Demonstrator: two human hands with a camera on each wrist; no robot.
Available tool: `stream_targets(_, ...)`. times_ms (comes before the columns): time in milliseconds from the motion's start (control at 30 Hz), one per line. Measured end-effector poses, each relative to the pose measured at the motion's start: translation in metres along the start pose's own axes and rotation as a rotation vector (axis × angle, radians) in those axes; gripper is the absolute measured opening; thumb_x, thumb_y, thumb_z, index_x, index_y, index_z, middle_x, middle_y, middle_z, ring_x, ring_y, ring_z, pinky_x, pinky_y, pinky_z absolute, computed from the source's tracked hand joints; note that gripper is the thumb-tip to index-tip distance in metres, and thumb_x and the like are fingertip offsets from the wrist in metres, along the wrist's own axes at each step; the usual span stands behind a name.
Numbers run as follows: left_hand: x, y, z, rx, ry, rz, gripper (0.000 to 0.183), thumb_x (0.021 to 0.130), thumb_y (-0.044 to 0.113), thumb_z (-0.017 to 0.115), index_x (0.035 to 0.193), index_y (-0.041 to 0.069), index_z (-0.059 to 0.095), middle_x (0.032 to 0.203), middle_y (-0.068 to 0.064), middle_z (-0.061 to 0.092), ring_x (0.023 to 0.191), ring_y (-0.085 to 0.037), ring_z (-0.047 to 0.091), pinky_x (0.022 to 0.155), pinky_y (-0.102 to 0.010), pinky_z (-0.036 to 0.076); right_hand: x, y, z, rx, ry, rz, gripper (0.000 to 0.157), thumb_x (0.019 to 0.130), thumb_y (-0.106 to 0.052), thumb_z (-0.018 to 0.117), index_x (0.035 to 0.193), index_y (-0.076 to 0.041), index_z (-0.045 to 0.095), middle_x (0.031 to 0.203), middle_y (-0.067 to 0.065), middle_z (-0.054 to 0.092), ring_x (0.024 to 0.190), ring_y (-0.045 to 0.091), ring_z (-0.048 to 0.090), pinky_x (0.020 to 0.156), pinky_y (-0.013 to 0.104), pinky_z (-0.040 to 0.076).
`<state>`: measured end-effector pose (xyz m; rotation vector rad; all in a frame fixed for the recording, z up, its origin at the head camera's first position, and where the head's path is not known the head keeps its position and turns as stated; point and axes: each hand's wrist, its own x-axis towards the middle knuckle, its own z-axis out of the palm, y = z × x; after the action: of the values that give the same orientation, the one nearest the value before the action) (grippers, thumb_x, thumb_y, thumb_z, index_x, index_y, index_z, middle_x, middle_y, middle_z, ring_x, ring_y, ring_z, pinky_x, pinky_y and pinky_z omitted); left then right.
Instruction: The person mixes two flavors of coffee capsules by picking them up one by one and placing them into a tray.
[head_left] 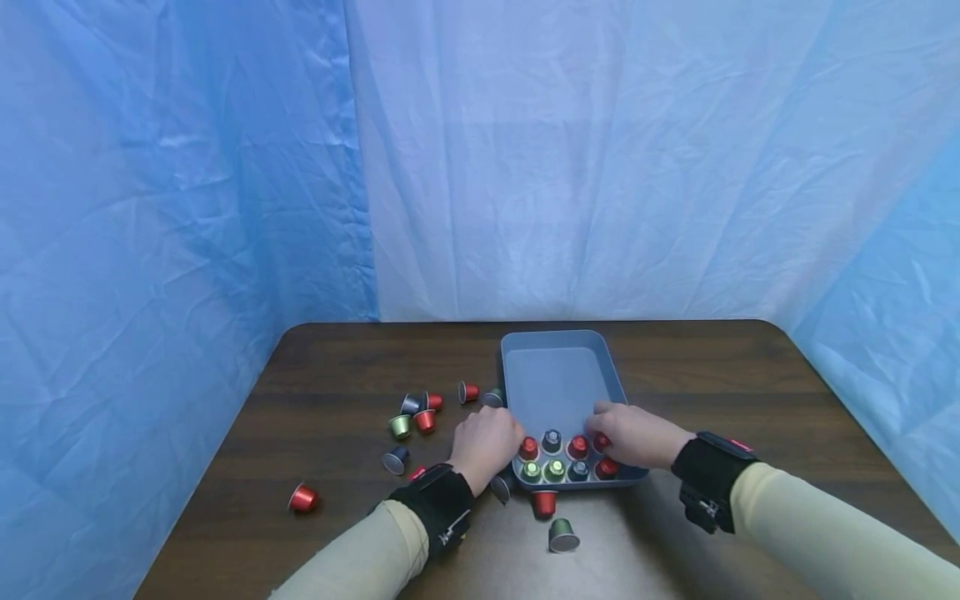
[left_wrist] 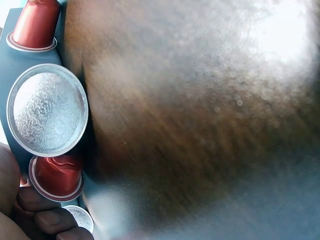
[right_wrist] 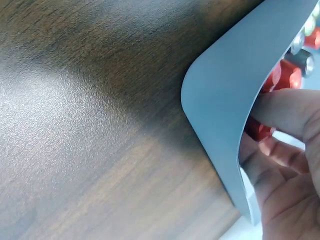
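Note:
A blue-grey tray (head_left: 558, 375) holds two rows of coffee capsules along its near end, in red, green and dark blue. Inside the tray's right side, my right hand (head_left: 633, 433) pinches a red coffee capsule (right_wrist: 257, 130) between thumb and fingers, close to the wall. My left hand (head_left: 486, 446) is at the tray's left edge with its fingers bent, beside a red capsule (head_left: 528, 447) in the tray. Whether those fingers hold anything is hidden. In the left wrist view, a foil-faced capsule (left_wrist: 47, 110) and a red capsule (left_wrist: 57, 177) appear near the left fingers.
Loose capsules lie left of the tray, among them a green one (head_left: 400, 427) and a grey one (head_left: 395, 460). A lone red capsule (head_left: 303, 498) lies farther left. Before the tray are a red capsule (head_left: 544, 504) and a green-grey one (head_left: 562, 536). Blue sheeting (head_left: 570, 167) surrounds the wooden table (head_left: 337, 358).

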<state>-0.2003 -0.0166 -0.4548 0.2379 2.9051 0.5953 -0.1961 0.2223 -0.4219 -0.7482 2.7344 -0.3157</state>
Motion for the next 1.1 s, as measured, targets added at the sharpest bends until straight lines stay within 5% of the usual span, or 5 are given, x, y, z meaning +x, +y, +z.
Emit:
stream_targets(567, 0.001, -0.001, 0.0, 0.02, 0.011, 0.02, 0.033, 0.098, 0.024, 0.062, 0.066, 0.016, 0.062, 0.059, 0.001, 0.052, 0.053, -0.016, 0.052, 0.051, -0.03, 0.038, -0.017, -0.009, -0.017, -0.06, 0.103, -0.033, 0.032, 0.085, -0.014, 0.082, 0.116, -0.01, 0.074, 0.097, 0.001, 0.062, 0.079, 0.008, 0.063, 0.072, 0.027, 0.058)
stream_targets(1100, 0.001, -0.002, 0.001, 0.005, -0.001, 0.011, 0.03, 0.099, 0.025, 0.063, 0.072, 0.014, 0.066, 0.06, 0.0, 0.054, 0.054, -0.016, 0.053, 0.053, -0.03, 0.041, -0.039, -0.035, -0.022, -0.021, 0.178, -0.222, 0.028, 0.085, -0.014, 0.081, 0.112, -0.012, 0.072, 0.093, -0.005, 0.061, 0.073, 0.008, 0.063, 0.065, 0.022, 0.054)
